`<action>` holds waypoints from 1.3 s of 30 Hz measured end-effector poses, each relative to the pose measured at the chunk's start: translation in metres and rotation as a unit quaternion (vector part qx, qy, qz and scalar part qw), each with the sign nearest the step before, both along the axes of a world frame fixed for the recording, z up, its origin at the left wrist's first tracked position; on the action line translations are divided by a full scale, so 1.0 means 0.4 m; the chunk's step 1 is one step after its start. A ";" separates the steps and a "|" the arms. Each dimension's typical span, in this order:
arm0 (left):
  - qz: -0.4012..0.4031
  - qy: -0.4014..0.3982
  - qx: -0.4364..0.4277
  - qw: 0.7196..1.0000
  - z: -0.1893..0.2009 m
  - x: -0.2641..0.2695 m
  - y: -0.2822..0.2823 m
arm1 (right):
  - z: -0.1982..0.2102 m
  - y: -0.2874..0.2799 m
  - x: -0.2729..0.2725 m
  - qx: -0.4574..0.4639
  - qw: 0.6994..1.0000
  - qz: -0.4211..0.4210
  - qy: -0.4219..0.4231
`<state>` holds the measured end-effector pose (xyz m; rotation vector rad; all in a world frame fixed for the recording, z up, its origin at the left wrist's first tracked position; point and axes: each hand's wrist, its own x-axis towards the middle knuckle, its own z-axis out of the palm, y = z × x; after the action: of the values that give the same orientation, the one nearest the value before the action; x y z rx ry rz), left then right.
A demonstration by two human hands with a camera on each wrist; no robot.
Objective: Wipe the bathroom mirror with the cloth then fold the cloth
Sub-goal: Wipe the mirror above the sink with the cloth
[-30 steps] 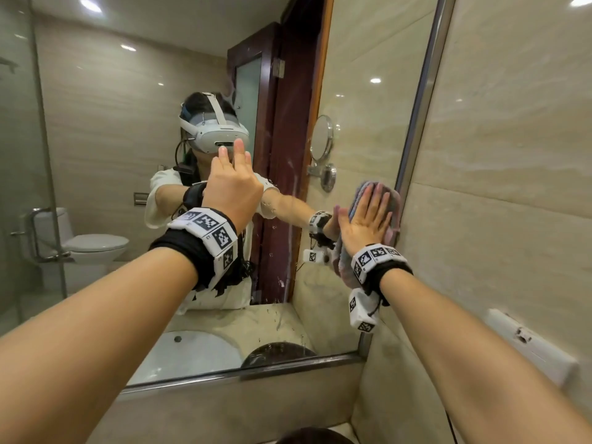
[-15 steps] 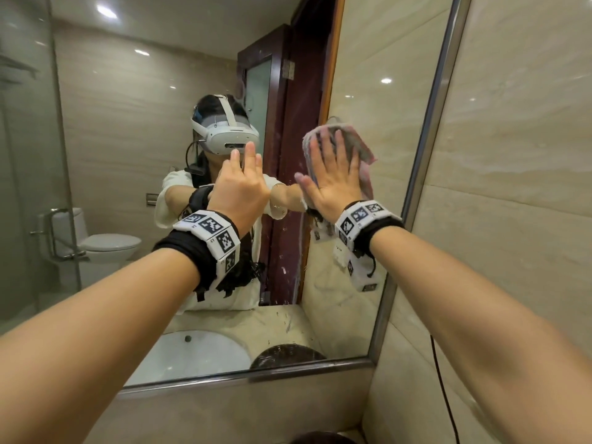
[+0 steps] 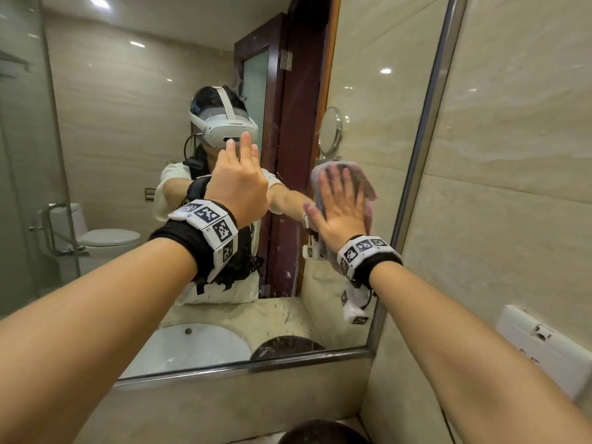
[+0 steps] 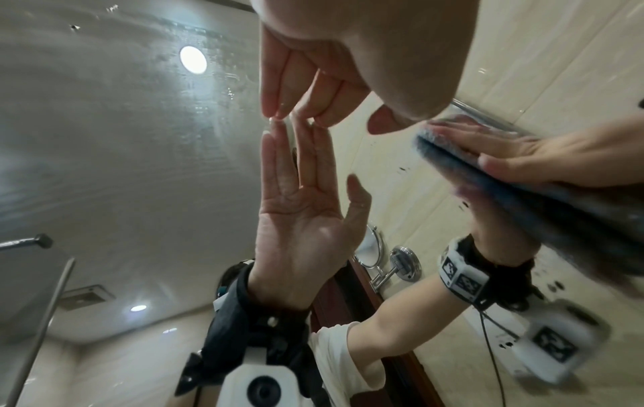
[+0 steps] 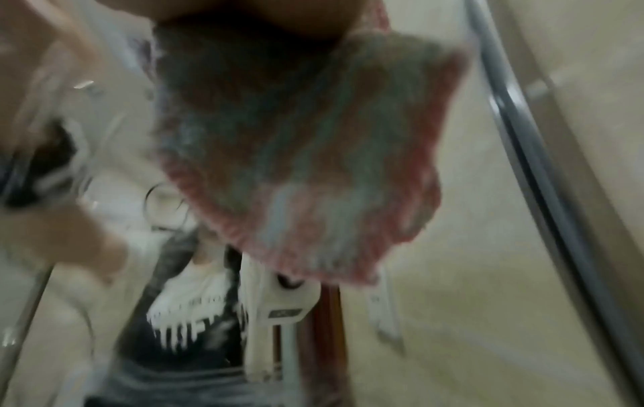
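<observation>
Lying flat against the mirror near its right edge, the cloth sits wholly under the right hand, whose fingers are spread straight and press it to the glass, its length running up and down alongside the metal frame. The left hand holds nothing, fingers straight with tips touching the glass well to the left, so wiping strokes most likely fall to the right hand, with the unwiped glass lying leftward.

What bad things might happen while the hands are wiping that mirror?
The bare left hand touches the mirror with its fingertips, so it may leave fresh smudges. The right hand only presses the cloth flat, so it might slip. The cloth is near the metal frame and may snag there.
</observation>
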<state>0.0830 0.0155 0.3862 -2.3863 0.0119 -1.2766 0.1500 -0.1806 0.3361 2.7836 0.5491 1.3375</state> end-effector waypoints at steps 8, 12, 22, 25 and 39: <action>-0.019 -0.029 -0.044 0.998 -0.007 0.019 0.014 | -0.005 -0.001 0.013 0.280 0.955 -0.099 -0.008; -0.016 -0.041 0.011 0.999 -0.012 0.040 0.032 | -0.008 -0.004 0.018 0.290 0.952 -0.096 -0.009; -0.097 -0.090 0.022 0.991 -0.036 0.052 0.057 | -0.123 0.010 -0.017 0.068 0.996 -0.011 0.059; -0.111 -0.106 0.029 0.988 -0.047 0.061 0.058 | -0.173 0.012 -0.019 -0.032 0.999 0.020 0.035; -0.096 -0.147 0.051 0.983 -0.053 0.068 0.061 | -0.059 0.035 -0.011 0.086 0.996 -0.015 -0.006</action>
<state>0.1103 0.0399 0.3651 -2.1315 0.2192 -1.6656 0.1458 -0.1665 0.3127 2.9017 0.4096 1.4619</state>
